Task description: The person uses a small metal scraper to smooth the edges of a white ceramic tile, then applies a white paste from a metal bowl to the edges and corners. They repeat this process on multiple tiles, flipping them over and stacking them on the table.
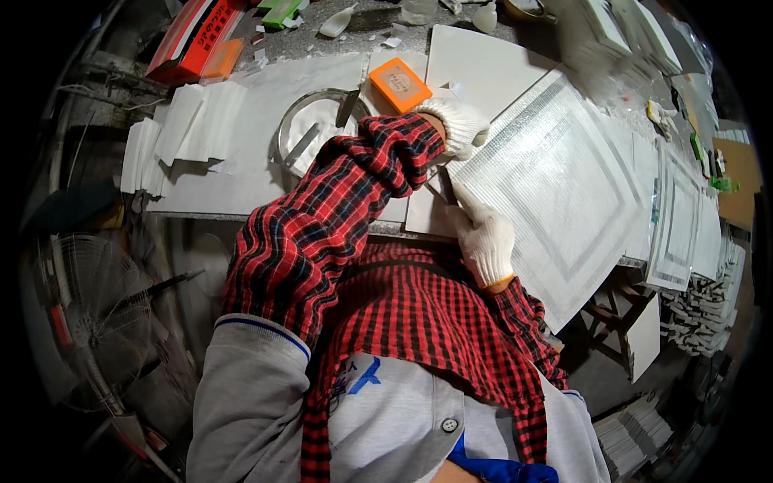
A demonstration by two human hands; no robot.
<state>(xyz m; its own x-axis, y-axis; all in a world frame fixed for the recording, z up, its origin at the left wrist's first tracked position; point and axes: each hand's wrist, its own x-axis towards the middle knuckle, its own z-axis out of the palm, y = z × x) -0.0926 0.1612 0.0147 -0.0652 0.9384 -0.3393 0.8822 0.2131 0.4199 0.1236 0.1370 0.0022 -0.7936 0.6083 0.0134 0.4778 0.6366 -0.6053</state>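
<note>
A large flat white panel (555, 201) with grey bands forming a rectangular border and a fine grid texture lies slanted on the right, its near corner past the table edge. My left hand (457, 127), in a white knitted glove, curls at the panel's left edge. Below it my right hand (488, 240), also gloved, has its index finger along the same edge and its thumb bent in. A thin dark strip shows beside those fingers; whether the hand holds it is unclear. Left of my left hand are an orange box (400, 84) and a bowl (283, 143) of white paste (310, 121) with a spatula (303, 145).
White strips (189, 121) are stacked at the table's left. A red box (187, 40) and white bottles (338, 21) stand at the back. More banded panels (678, 217) lie on the right. A wire-caged fan (101, 306) stands at the lower left.
</note>
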